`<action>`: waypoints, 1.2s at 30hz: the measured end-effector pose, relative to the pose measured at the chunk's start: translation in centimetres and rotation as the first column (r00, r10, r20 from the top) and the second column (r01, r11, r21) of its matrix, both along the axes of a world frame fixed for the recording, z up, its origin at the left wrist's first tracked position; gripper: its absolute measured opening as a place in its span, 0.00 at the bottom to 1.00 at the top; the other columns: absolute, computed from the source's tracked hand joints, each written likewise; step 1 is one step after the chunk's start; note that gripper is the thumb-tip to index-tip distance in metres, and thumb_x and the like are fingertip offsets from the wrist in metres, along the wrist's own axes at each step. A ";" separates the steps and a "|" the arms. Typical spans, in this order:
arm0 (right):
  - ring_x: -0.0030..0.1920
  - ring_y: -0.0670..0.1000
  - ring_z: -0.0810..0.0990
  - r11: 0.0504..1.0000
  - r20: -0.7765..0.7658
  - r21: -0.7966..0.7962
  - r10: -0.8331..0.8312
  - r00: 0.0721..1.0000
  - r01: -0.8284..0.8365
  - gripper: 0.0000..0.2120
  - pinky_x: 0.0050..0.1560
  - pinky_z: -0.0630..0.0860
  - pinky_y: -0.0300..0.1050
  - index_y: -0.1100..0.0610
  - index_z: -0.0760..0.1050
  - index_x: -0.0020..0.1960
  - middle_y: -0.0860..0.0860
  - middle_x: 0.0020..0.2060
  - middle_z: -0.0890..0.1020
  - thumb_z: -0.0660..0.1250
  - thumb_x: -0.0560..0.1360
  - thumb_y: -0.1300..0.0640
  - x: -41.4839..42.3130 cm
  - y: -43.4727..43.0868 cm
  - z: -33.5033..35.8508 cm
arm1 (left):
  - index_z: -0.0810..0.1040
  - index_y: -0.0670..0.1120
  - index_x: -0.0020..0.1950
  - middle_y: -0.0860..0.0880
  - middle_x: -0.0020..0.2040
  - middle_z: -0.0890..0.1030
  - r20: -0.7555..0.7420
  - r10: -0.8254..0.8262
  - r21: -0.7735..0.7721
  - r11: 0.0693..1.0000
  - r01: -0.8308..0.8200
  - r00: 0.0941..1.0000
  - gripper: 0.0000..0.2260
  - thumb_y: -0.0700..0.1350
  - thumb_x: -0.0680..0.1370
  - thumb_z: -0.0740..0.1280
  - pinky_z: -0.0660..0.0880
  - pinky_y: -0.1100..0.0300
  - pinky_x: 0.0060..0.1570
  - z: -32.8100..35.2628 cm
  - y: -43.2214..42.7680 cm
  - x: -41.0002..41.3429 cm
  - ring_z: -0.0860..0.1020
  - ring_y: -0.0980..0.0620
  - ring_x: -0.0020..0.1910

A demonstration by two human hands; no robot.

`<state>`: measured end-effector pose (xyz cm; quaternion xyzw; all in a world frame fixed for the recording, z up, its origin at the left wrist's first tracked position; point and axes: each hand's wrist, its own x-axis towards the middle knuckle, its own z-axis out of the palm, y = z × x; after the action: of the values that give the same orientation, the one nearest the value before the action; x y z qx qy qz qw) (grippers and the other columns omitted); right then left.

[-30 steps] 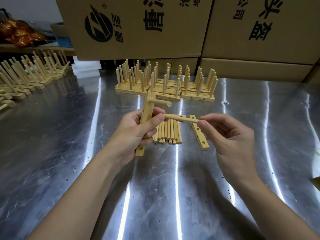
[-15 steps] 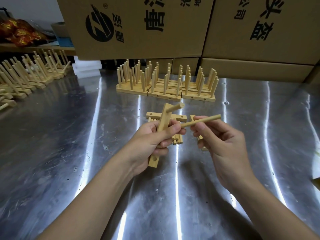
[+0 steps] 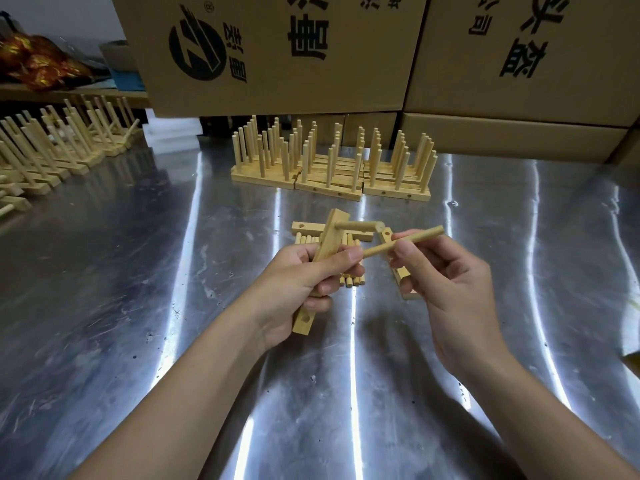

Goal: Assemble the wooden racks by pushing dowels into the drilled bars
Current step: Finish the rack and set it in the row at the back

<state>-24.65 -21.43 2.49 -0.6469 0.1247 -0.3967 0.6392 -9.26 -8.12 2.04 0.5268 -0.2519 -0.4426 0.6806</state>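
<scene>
My left hand (image 3: 304,282) grips a drilled wooden bar (image 3: 329,237) held tilted above the table, with one dowel (image 3: 358,226) seated near its top end and an empty hole near its bottom end. My right hand (image 3: 446,271) pinches a loose dowel (image 3: 412,240), whose left tip sits by my left thumb at the bar's middle. Under my hands lie a pile of loose dowels (image 3: 351,280) and two more drilled bars (image 3: 304,227), (image 3: 401,271).
Finished racks (image 3: 329,161) stand in a row behind the pile. More racks (image 3: 52,150) line the table's left edge. Large cardboard boxes (image 3: 277,53) wall off the back. The shiny metal table (image 3: 138,271) spreads all around.
Both hands have drawn nearer to me with the bar and dowel. The bar has tilted further and the dowel's tip has come back to the bar's middle, angled upward to the right.
</scene>
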 end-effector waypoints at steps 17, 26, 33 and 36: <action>0.31 0.43 0.71 0.560 -0.385 -0.806 -0.249 0.889 -0.192 0.10 0.33 0.62 0.45 0.43 0.74 0.58 0.31 0.34 0.75 0.57 0.85 0.40 -1.0 0.6 0.1 | 0.84 0.51 0.68 0.50 0.43 0.74 -0.135 -0.075 -0.056 0.996 0.068 0.988 0.19 0.57 0.87 0.60 0.67 0.65 0.27 0.2 -0.4 -1.1 0.71 0.56 0.34; 0.43 0.49 0.83 0.497 -0.401 -0.843 -0.326 0.856 -0.205 0.13 0.40 0.79 0.54 0.43 0.74 0.56 0.41 0.43 0.86 0.55 0.85 0.38 -0.9 0.7 0.1 | 0.78 0.56 0.58 0.50 0.37 0.72 0.005 -0.107 0.106 0.989 0.106 0.994 0.22 0.72 0.81 0.60 0.62 0.64 0.24 0.0 -0.1 -1.8 0.65 0.55 0.26; 0.39 0.50 0.80 0.410 -0.320 -0.898 -0.354 0.879 -0.162 0.19 0.33 0.77 0.55 0.48 0.79 0.52 0.43 0.37 0.80 0.54 0.84 0.38 -1.1 0.5 0.2 | 0.81 0.65 0.46 0.51 0.35 0.67 0.010 -0.157 0.102 0.983 0.155 0.988 0.20 0.71 0.83 0.55 0.59 0.66 0.23 0.4 0.0 -2.1 0.61 0.55 0.25; 0.38 0.52 0.80 0.401 -0.338 -0.897 -0.350 0.874 -0.187 0.21 0.33 0.77 0.56 0.49 0.80 0.52 0.45 0.37 0.79 0.54 0.85 0.39 -1.2 0.4 0.3 | 0.82 0.63 0.55 0.51 0.35 0.66 0.008 -0.177 0.111 0.978 0.175 0.984 0.21 0.71 0.84 0.54 0.58 0.66 0.23 0.4 0.0 -2.1 0.60 0.55 0.26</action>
<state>-25.82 -21.03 2.81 -0.9571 0.0738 -0.2584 0.1078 -11.37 -8.15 2.43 0.5428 -0.2790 -0.5094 0.6066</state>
